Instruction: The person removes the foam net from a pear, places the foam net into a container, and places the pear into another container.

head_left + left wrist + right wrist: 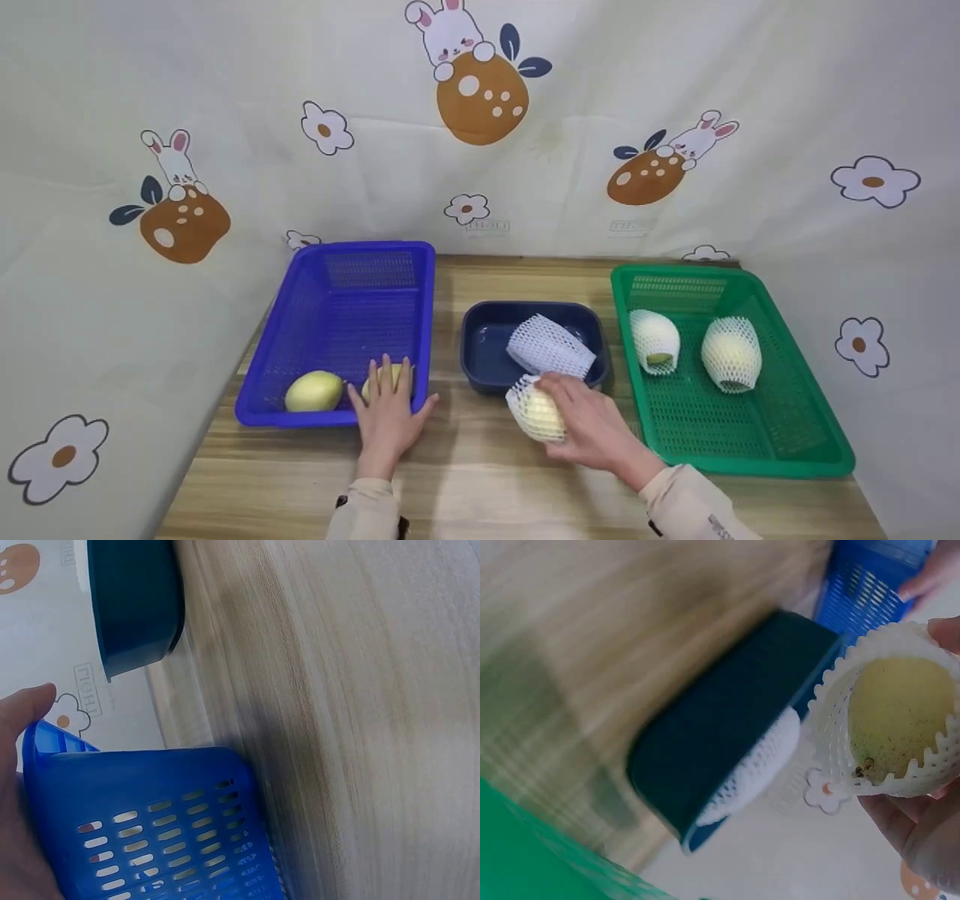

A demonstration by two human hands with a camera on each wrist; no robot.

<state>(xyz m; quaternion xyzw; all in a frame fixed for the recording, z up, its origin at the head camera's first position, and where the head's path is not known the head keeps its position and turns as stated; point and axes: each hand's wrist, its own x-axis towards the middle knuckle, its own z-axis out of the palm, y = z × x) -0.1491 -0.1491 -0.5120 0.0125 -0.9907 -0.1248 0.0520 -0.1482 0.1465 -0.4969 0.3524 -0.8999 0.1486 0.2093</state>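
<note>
My left hand point(388, 420), fingers spread and straight, lies over the near rim of the blue basket point(251, 375). Its fingers partly cover a yellow-green pear point(396, 371); another pear point(313, 391) sits to the left in that basket. In the left wrist view the thumb is beside the basket's rim, and the pears are hidden. With my right hand point(592, 429) I grip a pear point(900, 712) in a white foam net sleeve point(534, 414), held in front of the navy tray point(480, 367). The pear's speckled end shows through the sleeve's opening in the right wrist view.
White foam net sleeves point(551, 346) lie in the navy tray, between the two baskets. On the right, the green basket point(750, 442) holds two sleeved pears, one at its left side point(655, 341) and one farther right point(732, 354). A printed curtain point(555, 172) hangs behind the wooden table point(465, 487).
</note>
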